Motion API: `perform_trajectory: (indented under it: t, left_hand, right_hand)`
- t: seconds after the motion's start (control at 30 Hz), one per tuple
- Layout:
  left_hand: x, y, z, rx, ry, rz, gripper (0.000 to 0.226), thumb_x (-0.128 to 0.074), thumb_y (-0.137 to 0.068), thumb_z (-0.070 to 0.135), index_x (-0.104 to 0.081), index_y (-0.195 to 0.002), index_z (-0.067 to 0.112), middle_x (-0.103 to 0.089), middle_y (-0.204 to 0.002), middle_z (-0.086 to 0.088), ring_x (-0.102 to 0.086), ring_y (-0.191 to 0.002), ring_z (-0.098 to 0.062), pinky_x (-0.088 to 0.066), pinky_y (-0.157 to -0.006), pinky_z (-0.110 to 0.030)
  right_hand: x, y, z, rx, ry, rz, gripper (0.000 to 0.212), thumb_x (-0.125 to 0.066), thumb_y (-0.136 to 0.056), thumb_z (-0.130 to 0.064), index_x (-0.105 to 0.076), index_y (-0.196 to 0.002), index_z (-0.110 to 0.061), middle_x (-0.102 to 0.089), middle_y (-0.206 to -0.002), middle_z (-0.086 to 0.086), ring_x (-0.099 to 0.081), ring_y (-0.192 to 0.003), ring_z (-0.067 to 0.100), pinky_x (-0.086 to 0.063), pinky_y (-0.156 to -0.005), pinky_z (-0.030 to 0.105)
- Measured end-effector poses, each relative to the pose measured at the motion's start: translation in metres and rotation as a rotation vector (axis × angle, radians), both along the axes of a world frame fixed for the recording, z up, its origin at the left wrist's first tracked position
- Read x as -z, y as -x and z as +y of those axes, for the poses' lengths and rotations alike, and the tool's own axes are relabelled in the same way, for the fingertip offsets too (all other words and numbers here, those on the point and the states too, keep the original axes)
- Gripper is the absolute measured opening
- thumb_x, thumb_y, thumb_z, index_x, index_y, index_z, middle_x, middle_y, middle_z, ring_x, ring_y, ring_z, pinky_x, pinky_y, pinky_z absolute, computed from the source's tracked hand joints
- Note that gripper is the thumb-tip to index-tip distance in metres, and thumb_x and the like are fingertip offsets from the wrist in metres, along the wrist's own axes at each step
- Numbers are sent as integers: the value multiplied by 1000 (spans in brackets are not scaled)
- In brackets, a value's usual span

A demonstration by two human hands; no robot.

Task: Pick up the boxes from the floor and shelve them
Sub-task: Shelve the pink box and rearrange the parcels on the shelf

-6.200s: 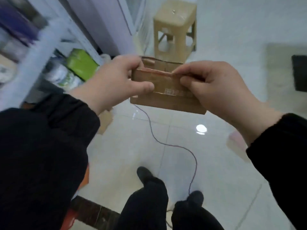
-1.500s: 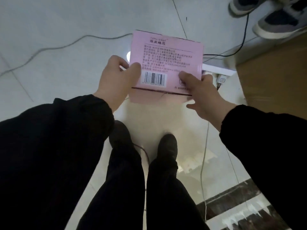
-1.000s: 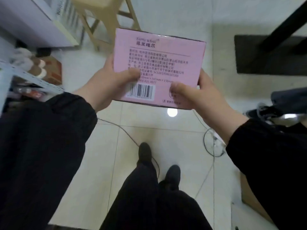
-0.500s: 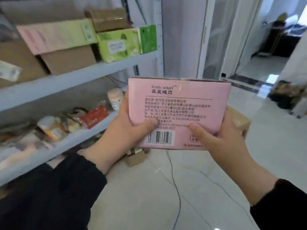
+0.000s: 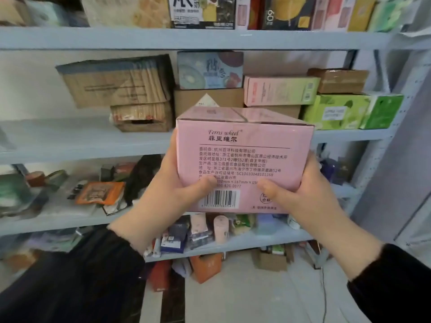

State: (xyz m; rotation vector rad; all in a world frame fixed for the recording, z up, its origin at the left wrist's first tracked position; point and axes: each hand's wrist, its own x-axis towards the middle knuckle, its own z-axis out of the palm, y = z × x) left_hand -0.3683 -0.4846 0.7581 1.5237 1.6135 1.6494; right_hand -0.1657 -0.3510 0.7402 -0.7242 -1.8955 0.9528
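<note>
In front of the middle shelf (image 5: 70, 141): pink box (image 5: 245, 157) held in the air, printed face and barcode toward the camera, across the shelf's front edge in view, not yet resting on it
Left grip (image 5: 172, 192): curled round the box's lower left corner, thumb pressed on the printed face
Right grip (image 5: 300, 194): curled round the lower right corner, thumb beside the barcode
Shelf contents: brown cartons (image 5: 140, 113) at centre, green boxes (image 5: 338, 110) toward the right end, bare board toward the left end
Step in hand: carrying the box to the shelf, judged from its raised position
Next move: likely a shift left to the bare stretch, then a push over the edge; both grips let go only once the base sits flat
</note>
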Motion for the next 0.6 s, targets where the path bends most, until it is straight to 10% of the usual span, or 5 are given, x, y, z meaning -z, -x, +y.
perform_trajectory:
  t: [0.27, 0.5, 0.6]
  left_hand:
    - [-6, 74, -18, -220, -49, 118, 68, -71, -90, 9, -34, -132, 48, -66, -120, 30, -63, -114, 5, -50, -84, -7]
    - [2, 122, -25, -432, -15, 152, 70, -45, -97, 56, -11, -158, 47, -31, -160, 18, -29, -150, -16, -31, -117, -56]
    - [5, 144, -26, -600, -3, 197, 72, -29, -94, 24, -10, -157, 53, -28, -157, 23, -22, -148, -2, -27, -121, -52]
  right_hand:
    - [-14, 117, 34, -319, -17, -56, 70, -81, -70, -42, -37, -124, -46, -61, -101, -47, -61, -96, -20, -49, -67, 2]
    - [-20, 202, 72, -546, 71, -22, 78, -89, -60, -42, -44, -124, -40, -73, -105, -16, -69, -93, -8, -53, -65, 8]
    - [-17, 236, 85, -636, 90, -16, 76, -92, -56, -53, -44, -116, -51, -74, -110, -13, -72, -98, 2, -60, -71, 21]
